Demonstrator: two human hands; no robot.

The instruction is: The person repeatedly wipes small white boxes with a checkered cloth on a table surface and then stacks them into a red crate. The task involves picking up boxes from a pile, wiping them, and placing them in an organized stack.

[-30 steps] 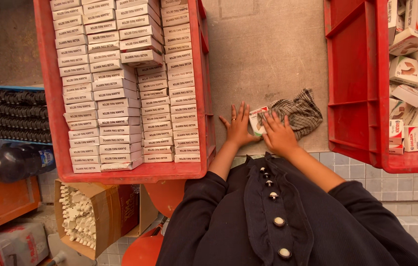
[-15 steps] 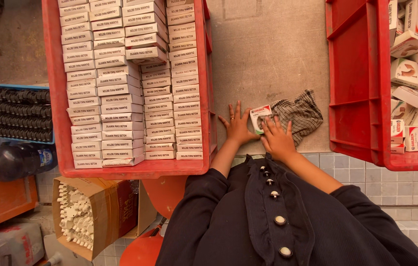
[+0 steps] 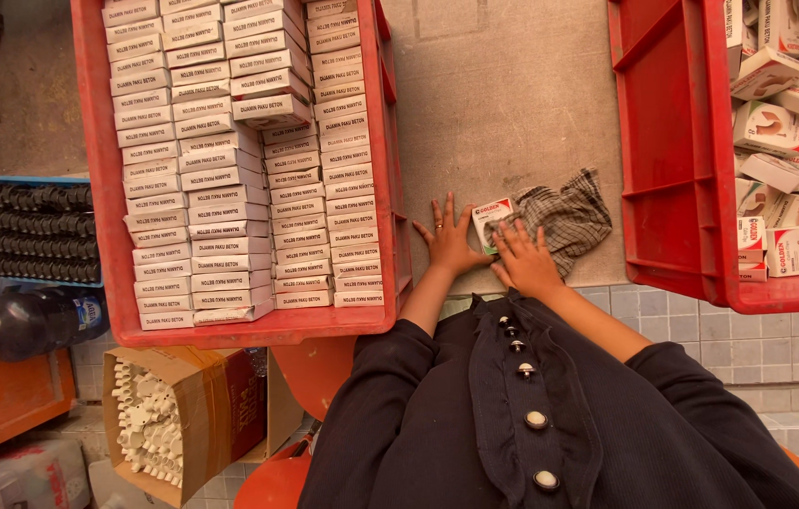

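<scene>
The left hand lies flat on the grey concrete worktop, fingers spread, with a ring on one finger. Its thumb side touches the left edge of a small white-and-red carton. The hand is released; it grasps nothing.

The right hand presses down on the near right part of the same carton, fingers extended. It does not clench the carton; the fingertips rest on top of it. The carton lies on the worktop between the two hands, tilted slightly. Its right edge meets a crumpled checked cloth, which lies just right of the hands.

To the left, a red plastic crate holds white rectangular boxes stacked in neat rows. To the right, a second red crate holds loose white-and-red cartons of the same kind, lying at mixed angles.

At near left, below the worktop edge, an open cardboard box contains white plastic parts. Farther left lie a dark bottle with blue cap and a blue tray of black parts. The person wears a dark buttoned garment.
</scene>
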